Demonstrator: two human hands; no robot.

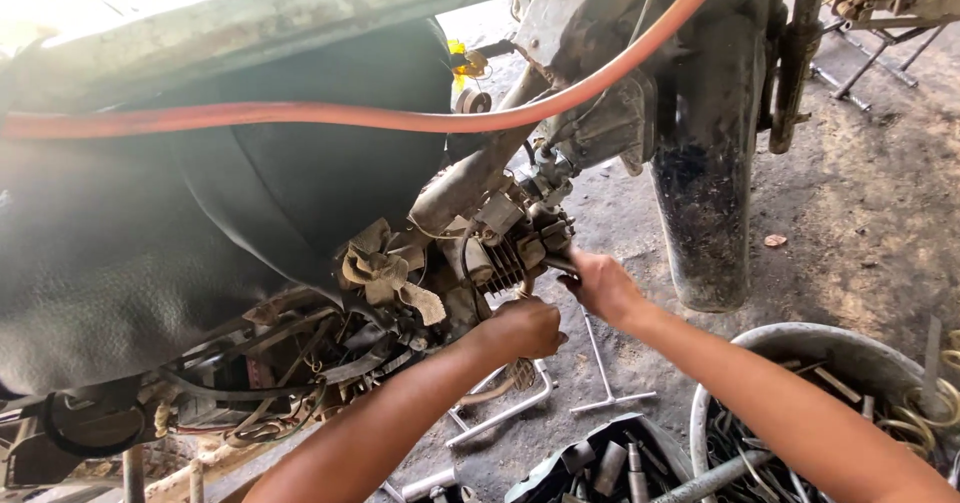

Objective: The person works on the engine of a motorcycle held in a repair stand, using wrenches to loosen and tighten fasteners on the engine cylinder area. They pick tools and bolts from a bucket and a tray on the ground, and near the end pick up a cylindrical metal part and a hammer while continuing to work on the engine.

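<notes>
Tools at the bottom edge of the frame: a grey bucket [745,341] at lower right, crammed with bars, springs and scrap metal, and beside it, at bottom centre, a dark tray [545,483] of sockets. A little further up, on the dusty ground [860,213], a T-handled wrench [604,363] and a bent steel bracket [505,413].

Above these, both forearms reaching up from the lower edge to the small finned engine [505,253] at frame centre. Left hand [520,328] balled into a fist just under the engine; cannot tell what, if anything, is gripped inside it. Right hand [600,285] slightly higher and to the right, fingers curled tight around a metal piece [557,260] jutting from the engine's side.

Left of the engine, a crumpled rag [385,273] among loose cables. Behind, a black seat [200,243] filling the left half, an orange hose [350,118] sweeping across the top, and a muddy tyre [705,193] at upper right.

By the look of it, early going: engine in place on the frame, pipe and cables attached, nothing from it laid out on the ground.
</notes>
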